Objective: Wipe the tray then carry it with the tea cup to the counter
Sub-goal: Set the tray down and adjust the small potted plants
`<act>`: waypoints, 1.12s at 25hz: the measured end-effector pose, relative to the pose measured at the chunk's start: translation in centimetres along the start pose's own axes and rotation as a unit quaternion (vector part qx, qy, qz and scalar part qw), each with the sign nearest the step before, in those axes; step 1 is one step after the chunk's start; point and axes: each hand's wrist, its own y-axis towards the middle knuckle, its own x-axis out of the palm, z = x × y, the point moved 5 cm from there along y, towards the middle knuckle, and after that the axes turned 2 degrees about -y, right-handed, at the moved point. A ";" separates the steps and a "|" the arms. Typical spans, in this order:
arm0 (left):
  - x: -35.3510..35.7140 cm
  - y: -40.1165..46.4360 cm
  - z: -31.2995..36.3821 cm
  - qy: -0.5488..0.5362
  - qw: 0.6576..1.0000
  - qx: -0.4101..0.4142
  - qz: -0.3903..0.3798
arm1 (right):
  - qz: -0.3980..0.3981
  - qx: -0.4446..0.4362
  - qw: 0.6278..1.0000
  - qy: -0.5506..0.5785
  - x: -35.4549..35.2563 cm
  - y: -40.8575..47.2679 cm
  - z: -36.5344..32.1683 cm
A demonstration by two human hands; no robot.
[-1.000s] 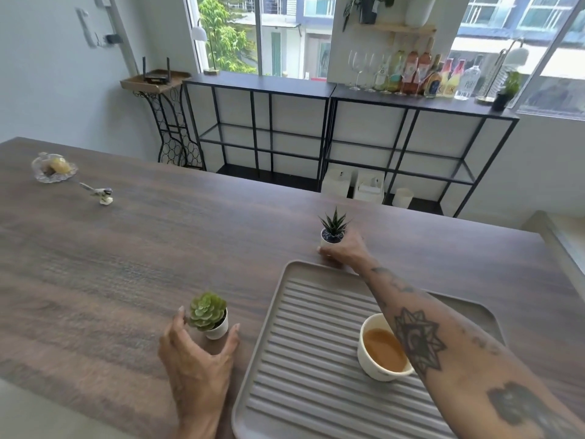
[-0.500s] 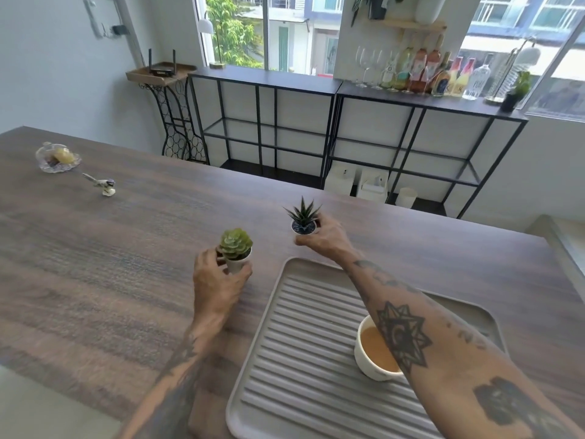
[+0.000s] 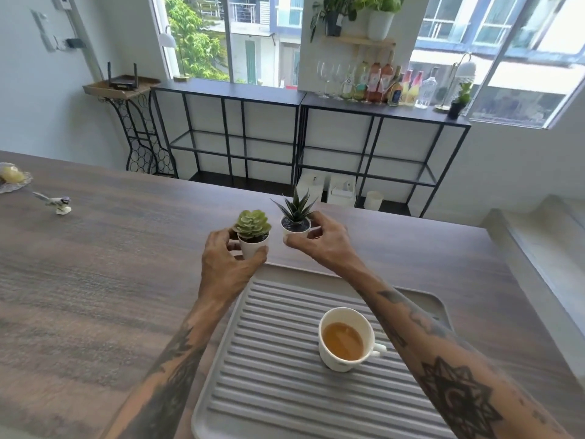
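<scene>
Both pots now stand side by side beyond the tray's far edge: left hand point(image 3: 226, 264) grips the rosette succulent point(image 3: 252, 231), right hand point(image 3: 319, 240) pinches the spiky succulent point(image 3: 296, 217). Nearer, the tea cup point(image 3: 345, 340) sits on the ribbed tray point(image 3: 269, 375).

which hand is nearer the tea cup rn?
Right, by a small margin. The right hand holds the spiky plant pot beyond the tray's far edge, about straight past the tea cup. The left hand grips the round succulent pot further left.

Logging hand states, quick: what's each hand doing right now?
Left hand: fingers grip the round succulent pot.
Right hand: fingers grip the spiky plant pot.
</scene>
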 end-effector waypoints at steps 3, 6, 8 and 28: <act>3.3 0.5 3.1 -0.008 0.999 0.031 -0.034 | 0.048 0.000 0.999 -0.018 -4.7 -1.8 1.1; 7.7 0.3 6.8 -0.011 0.994 0.076 -0.083 | 0.105 0.017 0.993 -0.044 -10.2 -4.4 2.7; 11.1 -0.5 9.2 -0.023 0.987 0.095 -0.126 | 0.143 0.027 0.988 -0.050 -13.8 -6.8 4.0; 42.5 -15.4 13.6 -0.082 0.849 -0.005 -0.522 | 0.381 0.175 0.903 -0.093 -24.7 -30.6 18.1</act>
